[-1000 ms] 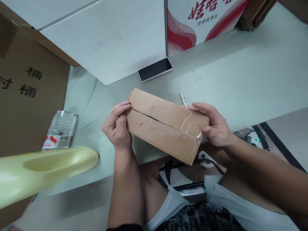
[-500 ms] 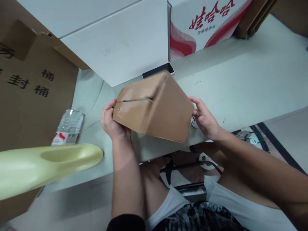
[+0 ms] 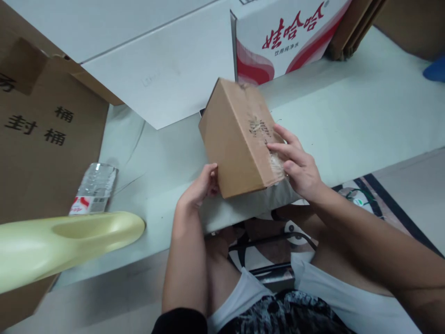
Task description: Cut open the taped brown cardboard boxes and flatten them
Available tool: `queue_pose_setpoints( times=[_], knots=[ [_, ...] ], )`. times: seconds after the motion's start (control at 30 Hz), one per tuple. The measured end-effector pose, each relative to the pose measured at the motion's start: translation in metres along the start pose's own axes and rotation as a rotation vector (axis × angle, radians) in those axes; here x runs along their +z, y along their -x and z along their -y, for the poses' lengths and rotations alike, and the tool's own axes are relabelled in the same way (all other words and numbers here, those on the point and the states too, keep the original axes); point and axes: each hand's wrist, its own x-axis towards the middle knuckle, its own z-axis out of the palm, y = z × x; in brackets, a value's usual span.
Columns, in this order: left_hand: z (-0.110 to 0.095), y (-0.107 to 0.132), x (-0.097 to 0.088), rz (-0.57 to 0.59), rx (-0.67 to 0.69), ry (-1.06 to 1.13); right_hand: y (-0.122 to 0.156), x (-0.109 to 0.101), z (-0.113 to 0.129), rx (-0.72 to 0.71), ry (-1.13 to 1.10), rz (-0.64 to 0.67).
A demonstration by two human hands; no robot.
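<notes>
A brown cardboard box (image 3: 231, 139) is tilted above the desk between my two hands. Its narrow right-hand face carries dark printed marks and torn, frayed tape (image 3: 277, 162). My left hand (image 3: 200, 185) grips the box by its lower left edge, thumb on the broad face, with the other fingers partly hidden behind it. My right hand (image 3: 299, 164) holds the opposite side, its fingers spread over the taped face and its thumb near the frayed part.
A pale green desk (image 3: 347, 116) runs across. White cartons (image 3: 167, 69) and a red-and-white water carton (image 3: 285, 46) stand behind. To the left are a large brown carton (image 3: 34, 171), a clear plastic bottle (image 3: 95, 185) and a smooth pale yellow object (image 3: 100, 232). A blue item (image 3: 434, 70) sits at far right.
The box has been turned in my hands, so the face with torn tape now shows on the right. My left hand has shifted right and lower on the box; my right fingers have moved onto the taped face.
</notes>
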Motion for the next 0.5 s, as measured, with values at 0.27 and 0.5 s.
queue_pose_setpoints(
  times=[0.27, 0.5],
  knots=[
    [-0.007, 0.002, -0.021, -0.935, 0.505, 0.041, -0.003, -0.001, -0.009, 0.009, -0.135, -0.051],
    [0.003, 0.004, -0.02, -0.823, 1.025, 0.063, 0.003, 0.007, 0.0, -0.102, -0.143, 0.223]
  ],
)
